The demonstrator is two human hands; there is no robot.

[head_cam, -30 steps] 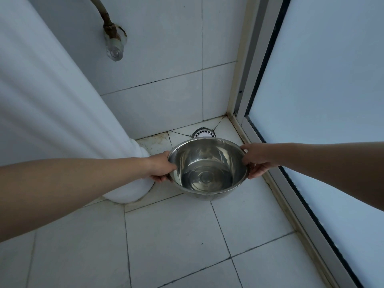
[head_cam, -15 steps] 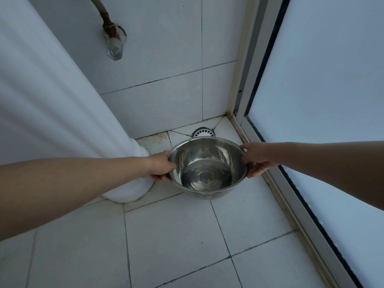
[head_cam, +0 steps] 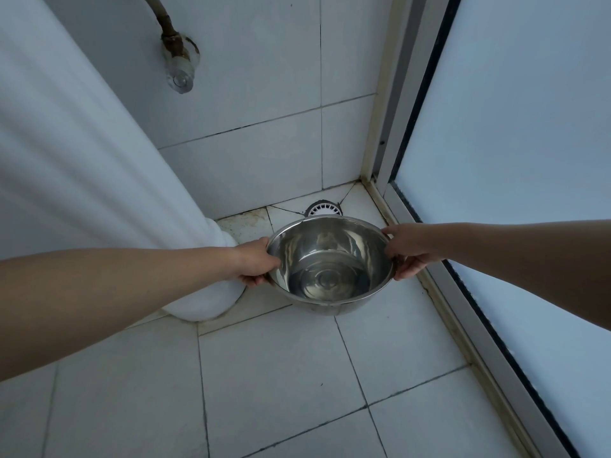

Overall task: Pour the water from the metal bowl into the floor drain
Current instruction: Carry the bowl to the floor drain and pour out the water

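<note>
Grip: the left grip (head_cam: 256,261) and the right grip (head_cam: 408,251) each clasp the rim of the round, shiny stainless-steel bowl (head_cam: 330,246) on opposite sides, fingers curled round its edge.
Bowl position: held in the air, roughly level, above the white floor tiles (head_cam: 281,375), just short of the round white slotted floor drain (head_cam: 324,209) in the corner.
Contents: a shallow pool of clear water (head_cam: 329,282) covers the bottom.
Handling: rigid and thin-walled, probably light; the water adds shifting weight, and polished metal is likely slippery when wet.
Hold: the 2 opposite rim points suit tipping the far edge down toward the drain.
</note>
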